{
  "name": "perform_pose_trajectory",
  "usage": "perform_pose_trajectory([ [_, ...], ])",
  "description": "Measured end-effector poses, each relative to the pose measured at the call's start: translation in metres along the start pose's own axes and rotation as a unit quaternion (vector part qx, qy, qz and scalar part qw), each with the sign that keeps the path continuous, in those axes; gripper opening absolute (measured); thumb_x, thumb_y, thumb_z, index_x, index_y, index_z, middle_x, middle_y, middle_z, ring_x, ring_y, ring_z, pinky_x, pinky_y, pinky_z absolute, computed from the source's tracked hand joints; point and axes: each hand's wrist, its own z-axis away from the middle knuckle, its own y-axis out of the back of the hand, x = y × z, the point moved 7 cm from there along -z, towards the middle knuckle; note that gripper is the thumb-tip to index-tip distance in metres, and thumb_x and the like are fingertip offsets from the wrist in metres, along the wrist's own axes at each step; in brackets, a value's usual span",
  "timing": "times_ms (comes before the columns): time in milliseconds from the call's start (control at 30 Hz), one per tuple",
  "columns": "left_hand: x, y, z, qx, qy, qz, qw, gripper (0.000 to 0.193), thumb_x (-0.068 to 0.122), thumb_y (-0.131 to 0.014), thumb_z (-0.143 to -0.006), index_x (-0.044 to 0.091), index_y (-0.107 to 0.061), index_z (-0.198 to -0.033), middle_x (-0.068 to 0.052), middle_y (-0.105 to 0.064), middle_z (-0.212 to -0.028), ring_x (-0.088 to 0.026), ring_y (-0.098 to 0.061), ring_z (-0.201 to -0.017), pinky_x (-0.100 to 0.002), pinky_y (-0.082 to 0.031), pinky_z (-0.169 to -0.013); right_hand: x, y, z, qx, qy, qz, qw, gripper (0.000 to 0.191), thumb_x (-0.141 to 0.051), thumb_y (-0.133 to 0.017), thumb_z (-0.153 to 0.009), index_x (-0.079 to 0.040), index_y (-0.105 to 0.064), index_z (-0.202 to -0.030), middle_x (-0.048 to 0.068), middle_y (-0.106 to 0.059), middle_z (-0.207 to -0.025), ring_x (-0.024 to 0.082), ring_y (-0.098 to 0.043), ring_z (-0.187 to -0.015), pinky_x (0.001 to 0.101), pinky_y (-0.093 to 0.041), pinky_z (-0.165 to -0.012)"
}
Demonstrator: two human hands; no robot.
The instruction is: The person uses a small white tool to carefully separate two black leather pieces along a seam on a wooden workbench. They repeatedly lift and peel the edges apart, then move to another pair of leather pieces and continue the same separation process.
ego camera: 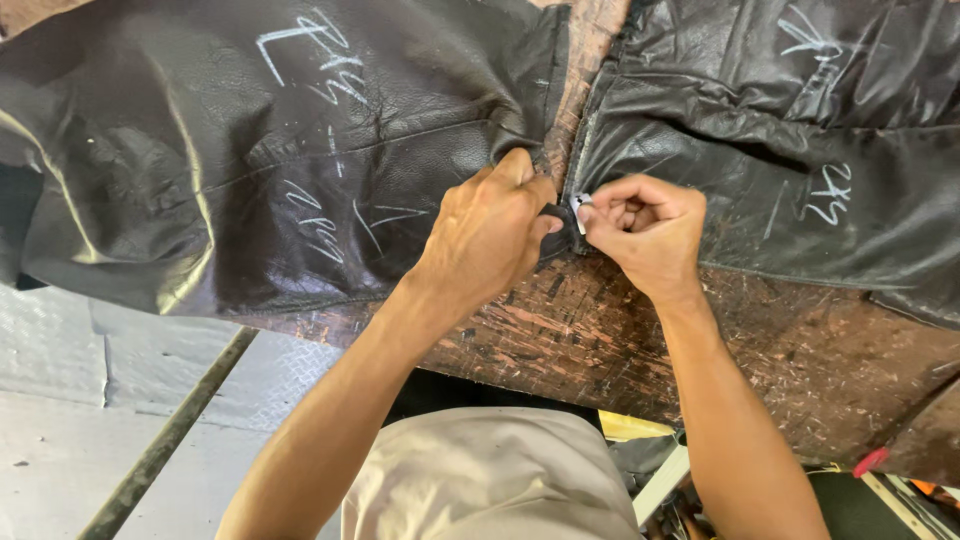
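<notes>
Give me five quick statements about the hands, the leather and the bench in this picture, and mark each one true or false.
1. Both hands meet at the gap between two dark leather pieces. True: the left hand and right hand pinch there.
2. The right hand pinches a small silvery metal piece. True.
3. The left leather piece is plain, unmarked. False: it bears white chalk marks, as does the right leather piece.
4. The leather lies on a smooth white table. False: it lies on a scarred brown wooden bench.
5. The left hand holds scissors. False: it grips only the leather's edge.
</notes>
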Motion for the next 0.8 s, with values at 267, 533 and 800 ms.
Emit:
perform_pose_trajectory([
  [267,0.003,0.003,0.007,-0.004,0.001,0.01,1.0,0.021,0.012,-0.079,-0.086,-0.002,-0.068,-0.097,-0.017,-0.055,-0.092,-0.035,-0.066,-0.087,-0.046,-0.055,-0.071,0.0,-0.001,0.002,-0.003,-0.007,-0.005,1.0,0.011,0.009,-0.08,-0.089,0.005,-0.073,-0.096,-0.002,-0.066,-0.083,-0.001,-0.053,-0.071,0.0152,-0.041,-0.063],
  [533,0.003,0.005,0.012,-0.005,-0.004,0.004,1.0,0.023,0.014,-0.08,-0.084,-0.001,-0.069,-0.098,-0.016,-0.056,-0.093,-0.035,-0.066,-0.087,-0.046,-0.054,-0.071,0.0,-0.002,0.004,-0.005,-0.011,0.013,1.0,0.011,0.009,-0.081,-0.088,0.004,-0.074,-0.096,-0.003,-0.065,-0.081,-0.001,-0.051,-0.069,0.0152,-0.039,-0.06],
  [800,0.004,0.005,0.015,-0.017,0.004,0.009,1.0,0.025,0.015,-0.082,-0.084,-0.001,-0.071,-0.101,-0.015,-0.055,-0.091,-0.033,-0.067,-0.084,-0.044,-0.055,-0.07,-0.007,-0.003,0.003,-0.01,-0.001,0.027,1.0,0.012,0.009,-0.083,-0.088,0.004,-0.075,-0.095,-0.003,-0.065,-0.079,-0.002,-0.049,-0.067,0.0148,-0.036,-0.058],
])
